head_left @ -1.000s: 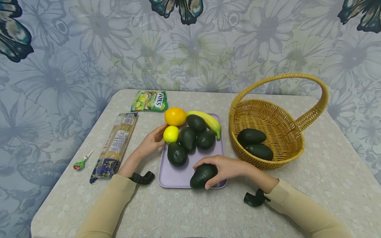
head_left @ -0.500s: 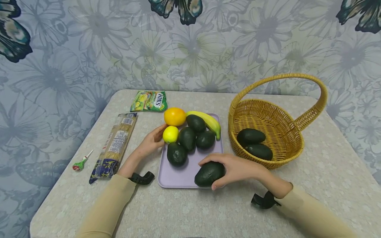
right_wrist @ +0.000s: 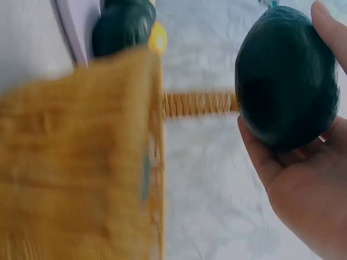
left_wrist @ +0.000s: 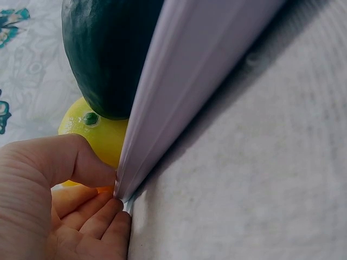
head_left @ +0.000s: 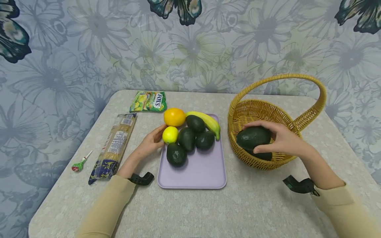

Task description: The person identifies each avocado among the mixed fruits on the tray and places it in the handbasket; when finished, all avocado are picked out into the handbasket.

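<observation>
My right hand holds a dark green avocado over the wicker basket, thumb on one side and fingers on the other. In the right wrist view this avocado shows whole against my palm. Below it, another avocado lies partly hidden in the basket. My left hand is at the left edge of the lilac tray, fingers beside a lemon. In the left wrist view, thumb and fingertips touch the tray's rim. Several avocados sit on the tray.
An orange and a banana are at the tray's back. To the left lie a pasta package, a lollipop and a green FOX'S candy bag. The basket's tall handle arches above it.
My right hand has lifted the avocado from the tray's front and carried it right, over the basket. The left hand has stayed at the tray's edge.
</observation>
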A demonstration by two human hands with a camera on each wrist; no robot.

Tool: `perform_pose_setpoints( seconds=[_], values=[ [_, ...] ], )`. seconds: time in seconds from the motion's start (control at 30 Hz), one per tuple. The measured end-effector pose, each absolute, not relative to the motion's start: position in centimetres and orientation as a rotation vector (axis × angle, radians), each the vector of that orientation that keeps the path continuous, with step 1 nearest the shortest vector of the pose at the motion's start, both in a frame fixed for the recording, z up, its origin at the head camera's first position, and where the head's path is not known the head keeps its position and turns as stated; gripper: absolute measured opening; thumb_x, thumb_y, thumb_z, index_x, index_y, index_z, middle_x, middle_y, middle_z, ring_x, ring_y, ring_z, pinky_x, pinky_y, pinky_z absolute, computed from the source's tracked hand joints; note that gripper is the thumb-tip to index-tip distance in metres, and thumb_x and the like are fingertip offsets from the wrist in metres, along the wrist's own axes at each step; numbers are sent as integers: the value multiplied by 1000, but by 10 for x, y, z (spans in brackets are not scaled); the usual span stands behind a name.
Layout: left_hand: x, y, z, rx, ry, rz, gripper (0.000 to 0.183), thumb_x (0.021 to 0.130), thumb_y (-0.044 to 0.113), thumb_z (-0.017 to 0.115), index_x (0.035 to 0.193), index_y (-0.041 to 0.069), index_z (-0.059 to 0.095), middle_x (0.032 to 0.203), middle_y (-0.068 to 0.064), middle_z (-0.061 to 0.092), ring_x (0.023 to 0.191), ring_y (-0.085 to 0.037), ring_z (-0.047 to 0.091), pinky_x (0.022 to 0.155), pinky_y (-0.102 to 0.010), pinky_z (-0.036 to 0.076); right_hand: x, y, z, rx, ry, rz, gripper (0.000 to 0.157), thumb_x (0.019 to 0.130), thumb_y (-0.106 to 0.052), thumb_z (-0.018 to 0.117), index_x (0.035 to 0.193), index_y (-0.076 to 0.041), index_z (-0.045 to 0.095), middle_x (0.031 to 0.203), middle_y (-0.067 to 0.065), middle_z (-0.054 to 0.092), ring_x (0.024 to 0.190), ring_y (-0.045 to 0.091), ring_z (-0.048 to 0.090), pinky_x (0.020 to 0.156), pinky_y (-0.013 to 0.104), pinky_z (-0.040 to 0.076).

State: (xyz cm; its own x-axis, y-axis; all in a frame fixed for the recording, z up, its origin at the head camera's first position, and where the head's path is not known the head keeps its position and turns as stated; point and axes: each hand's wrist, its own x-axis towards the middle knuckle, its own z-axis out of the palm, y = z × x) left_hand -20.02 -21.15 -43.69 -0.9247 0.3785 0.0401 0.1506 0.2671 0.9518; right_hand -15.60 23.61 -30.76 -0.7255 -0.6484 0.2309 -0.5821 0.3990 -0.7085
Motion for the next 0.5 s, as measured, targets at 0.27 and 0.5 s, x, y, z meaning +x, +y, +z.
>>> perform_pose_setpoints(
  seconds=[0.27,0.5],
  values=[
    [-192,-206,-419,479,2309,1722,71,84,-13,49,147,-7,16,153,-22,16,140,-34,17,113,-45,16,-167,283,-309,-746,2777,-1066,63,76,-17,79,133,-20,53,119,2,57,92,14,58,72,23,50],
    [-188,-203,-409,466,2336,1684,70,84,-14,48,146,-10,16,152,-24,17,139,-35,18,113,-45,17,-173,305,-320,-603,2809,-870,64,77,-32,78,133,-13,52,110,10,61,87,20,59,68,28,50]
  ],
)
